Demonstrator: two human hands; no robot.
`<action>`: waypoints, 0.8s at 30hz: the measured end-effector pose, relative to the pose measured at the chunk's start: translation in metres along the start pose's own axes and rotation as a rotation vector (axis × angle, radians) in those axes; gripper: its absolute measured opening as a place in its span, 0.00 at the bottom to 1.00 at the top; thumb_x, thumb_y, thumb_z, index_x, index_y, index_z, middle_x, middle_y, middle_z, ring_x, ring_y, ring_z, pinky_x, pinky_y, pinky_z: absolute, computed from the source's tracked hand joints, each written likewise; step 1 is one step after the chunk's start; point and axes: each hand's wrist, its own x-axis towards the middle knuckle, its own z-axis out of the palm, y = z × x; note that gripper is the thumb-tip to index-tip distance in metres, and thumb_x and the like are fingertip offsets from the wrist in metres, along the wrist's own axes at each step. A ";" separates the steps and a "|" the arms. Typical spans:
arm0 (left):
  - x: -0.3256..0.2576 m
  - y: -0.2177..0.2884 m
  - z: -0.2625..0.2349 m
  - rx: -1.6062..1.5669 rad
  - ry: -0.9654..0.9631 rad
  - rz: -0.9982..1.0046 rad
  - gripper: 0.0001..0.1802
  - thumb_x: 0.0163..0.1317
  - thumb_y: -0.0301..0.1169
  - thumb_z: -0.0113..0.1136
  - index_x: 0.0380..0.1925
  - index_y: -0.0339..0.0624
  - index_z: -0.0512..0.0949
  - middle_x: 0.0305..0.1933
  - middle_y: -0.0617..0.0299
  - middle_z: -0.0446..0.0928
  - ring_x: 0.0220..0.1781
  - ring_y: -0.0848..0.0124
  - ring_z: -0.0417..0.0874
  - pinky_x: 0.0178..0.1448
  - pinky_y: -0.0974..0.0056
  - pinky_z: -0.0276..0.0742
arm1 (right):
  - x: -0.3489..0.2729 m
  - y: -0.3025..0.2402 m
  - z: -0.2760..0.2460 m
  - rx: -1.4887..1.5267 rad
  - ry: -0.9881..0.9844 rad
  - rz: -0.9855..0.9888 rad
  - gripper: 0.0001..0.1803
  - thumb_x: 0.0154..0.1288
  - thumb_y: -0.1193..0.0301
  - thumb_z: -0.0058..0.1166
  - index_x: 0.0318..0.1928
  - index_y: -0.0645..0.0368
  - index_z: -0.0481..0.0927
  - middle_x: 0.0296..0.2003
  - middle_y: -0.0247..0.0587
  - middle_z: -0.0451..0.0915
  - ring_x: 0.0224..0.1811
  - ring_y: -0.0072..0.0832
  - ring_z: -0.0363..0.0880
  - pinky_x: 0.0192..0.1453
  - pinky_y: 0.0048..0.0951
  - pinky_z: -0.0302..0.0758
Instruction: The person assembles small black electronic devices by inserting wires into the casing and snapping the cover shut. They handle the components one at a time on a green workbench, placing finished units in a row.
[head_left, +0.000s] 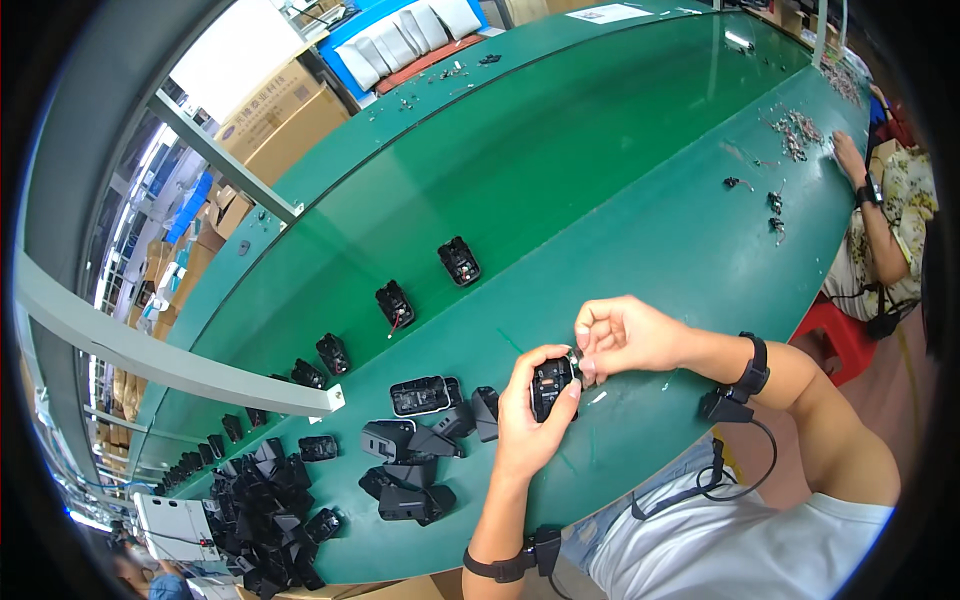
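My left hand (530, 413) is wrapped round a black plastic housing (550, 387), whose hollow inner side faces up. At the housing's upper right edge, my right hand (630, 338) is closed in a pinch, its fingertips touching or nearly touching the housing. What sits between those fingertips is too small to make out. A small white piece (599, 397) lies on the green bench just right of the housing. Left of my left hand are several loose black housings (408, 470), some stacked on each other.
A large heap of black housings (265, 510) covers the bench's left end. Along the green belt (420, 220) stands a row of open housings (460, 261). A grey metal frame (180, 345) crosses the left side. At far right, a co-worker's hand (848, 158) rests near small wired parts (797, 134).
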 end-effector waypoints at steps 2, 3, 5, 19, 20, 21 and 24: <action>0.001 0.011 0.004 -0.005 0.029 -0.002 0.24 0.62 0.25 0.64 0.58 0.36 0.71 0.45 0.62 0.76 0.41 0.78 0.77 0.45 0.70 0.77 | 0.001 0.006 0.000 -0.042 -0.047 -0.021 0.14 0.64 0.77 0.64 0.46 0.64 0.74 0.32 0.42 0.84 0.34 0.19 0.84 0.39 0.21 0.80; 0.003 0.015 0.005 0.016 0.053 0.016 0.24 0.62 0.26 0.64 0.58 0.36 0.71 0.45 0.62 0.76 0.41 0.78 0.77 0.45 0.70 0.76 | 0.001 0.004 -0.001 -0.155 -0.025 -0.047 0.14 0.64 0.76 0.64 0.47 0.64 0.74 0.32 0.41 0.85 0.34 0.19 0.83 0.38 0.21 0.80; 0.003 0.015 0.007 0.049 0.094 0.021 0.25 0.62 0.26 0.65 0.58 0.37 0.71 0.45 0.62 0.75 0.41 0.78 0.76 0.46 0.70 0.76 | -0.003 -0.001 0.004 -0.363 0.029 -0.075 0.15 0.64 0.75 0.65 0.48 0.63 0.74 0.32 0.40 0.85 0.35 0.18 0.83 0.38 0.21 0.80; 0.004 0.002 -0.002 -0.090 0.049 -0.093 0.24 0.64 0.24 0.62 0.60 0.36 0.70 0.47 0.59 0.79 0.44 0.77 0.78 0.50 0.70 0.77 | -0.004 -0.001 0.014 -0.917 0.217 -0.613 0.09 0.54 0.75 0.67 0.34 0.58 0.80 0.36 0.39 0.81 0.36 0.35 0.84 0.38 0.34 0.82; 0.004 -0.001 -0.004 -0.066 0.052 -0.081 0.24 0.65 0.24 0.60 0.61 0.36 0.70 0.48 0.57 0.80 0.41 0.76 0.80 0.48 0.69 0.78 | -0.003 -0.001 0.013 -0.937 0.245 -0.691 0.09 0.54 0.76 0.67 0.35 0.58 0.81 0.37 0.38 0.81 0.35 0.34 0.84 0.37 0.34 0.82; 0.003 -0.001 -0.003 -0.124 0.044 -0.100 0.23 0.65 0.24 0.59 0.61 0.36 0.69 0.48 0.56 0.80 0.40 0.75 0.80 0.46 0.69 0.79 | -0.005 0.001 0.013 -0.980 0.225 -0.717 0.09 0.54 0.76 0.67 0.36 0.57 0.81 0.37 0.37 0.80 0.35 0.33 0.84 0.36 0.33 0.82; 0.004 0.003 -0.004 -0.289 0.031 -0.137 0.23 0.66 0.24 0.55 0.61 0.35 0.69 0.48 0.54 0.80 0.34 0.73 0.81 0.41 0.67 0.80 | -0.005 0.003 0.013 -1.086 0.158 -0.803 0.11 0.55 0.77 0.65 0.40 0.54 0.83 0.34 0.33 0.76 0.33 0.29 0.82 0.33 0.31 0.81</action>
